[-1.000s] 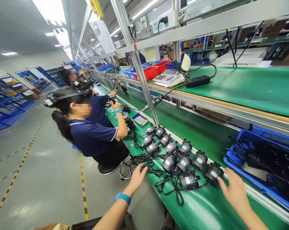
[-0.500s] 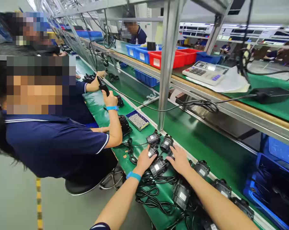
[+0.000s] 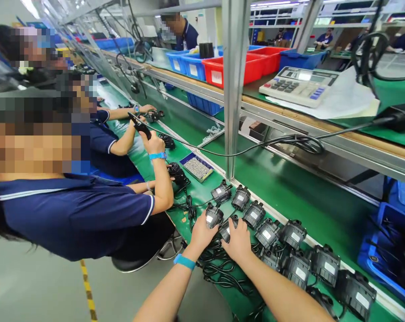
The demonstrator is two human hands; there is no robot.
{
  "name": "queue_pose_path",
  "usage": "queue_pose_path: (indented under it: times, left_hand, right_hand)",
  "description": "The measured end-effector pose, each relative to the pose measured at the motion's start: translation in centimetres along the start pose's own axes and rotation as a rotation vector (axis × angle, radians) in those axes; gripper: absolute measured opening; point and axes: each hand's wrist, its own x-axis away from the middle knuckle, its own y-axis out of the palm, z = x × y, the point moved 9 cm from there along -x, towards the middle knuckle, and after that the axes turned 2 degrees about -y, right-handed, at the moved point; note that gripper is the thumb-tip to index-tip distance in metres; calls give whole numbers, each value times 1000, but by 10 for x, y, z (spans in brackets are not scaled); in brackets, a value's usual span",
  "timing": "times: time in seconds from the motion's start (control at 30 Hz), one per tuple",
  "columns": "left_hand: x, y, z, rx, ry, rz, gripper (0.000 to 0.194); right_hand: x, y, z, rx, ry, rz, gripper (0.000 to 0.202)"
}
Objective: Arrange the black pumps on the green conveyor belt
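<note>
The left hand (image 3: 202, 232) rested on a small black pump (image 3: 213, 215) with a white label, its fingers curled loosely over the near side of the housing. The right hand (image 3: 238, 241) lay just beside it, fingers bent down over a second pump (image 3: 226, 230), which it largely covered; whether either hand truly gripped or only pressed could not be told. A blue wristband (image 3: 184, 261) circled the left wrist.

Both pumps sat at the near-left end of a double row of similar pumps (image 3: 294, 250) on the green conveyor belt (image 3: 289, 192), which ran away to the right of the hands. Tangled black cables (image 3: 219, 273) lay on the belt under and just in front of the hands.

Beyond the held pumps, a small blue tray of screws (image 3: 196, 167) sat on the belt near an upright metal post (image 3: 234, 89). To the left of the pumps, a seated co-worker in a navy polo held a black screwdriver (image 3: 139, 125) in a raised hand (image 3: 153, 143). On the shelf above the belt stood a calculator (image 3: 298, 86), red bins (image 3: 252, 67) and blue bins (image 3: 185, 62).
</note>
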Motion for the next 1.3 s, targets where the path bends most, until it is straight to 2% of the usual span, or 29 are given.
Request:
queue_pose_path:
  times: [0.13,0.27,0.33,0.4,0.5,0.67,0.77,0.9,1.07,1.13,1.2,1.3]
  left_hand:
    - [18,-60,10,35,36,66,78]
    - [38,-120,40,182,35,114,79]
    - [46,-143,60,314,33,130,76]
    - [51,-154,77,484,-1,101,72]
    - [63,-157,95,692,-65,32,70]
    - [92,-169,108,744,-64,51,65]
    - [109,-183,123,779,-6,73,68]
    - [131,-202,154,832,82,76,65]
    - [167,-215,190,910,167,-29,57]
    - [182,-211,198,912,182,-127,53]
    - [195,-196,206,890,178,-275,52]
    - [213,-148,217,829,113,-520,52]
  right_hand:
    - [9,-17,-1,-96,-36,58,81]
    - [41,-50,-4,-202,-120,222,79]
    - [57,-69,0,-235,-147,299,78]
    - [70,-85,10,-248,-149,351,77]
    - [85,-99,35,-257,-109,413,76]
    - [110,-119,71,-410,-49,568,76]
    - [121,-141,80,-536,-61,657,75]
    - [135,-180,82,-687,-140,749,72]
    - [178,-214,110,-976,-170,799,76]
    - [207,-223,132,-1091,-144,825,78]
    - [240,-228,163,-1234,-97,849,77]
    - [293,-235,217,-1319,-49,812,79]
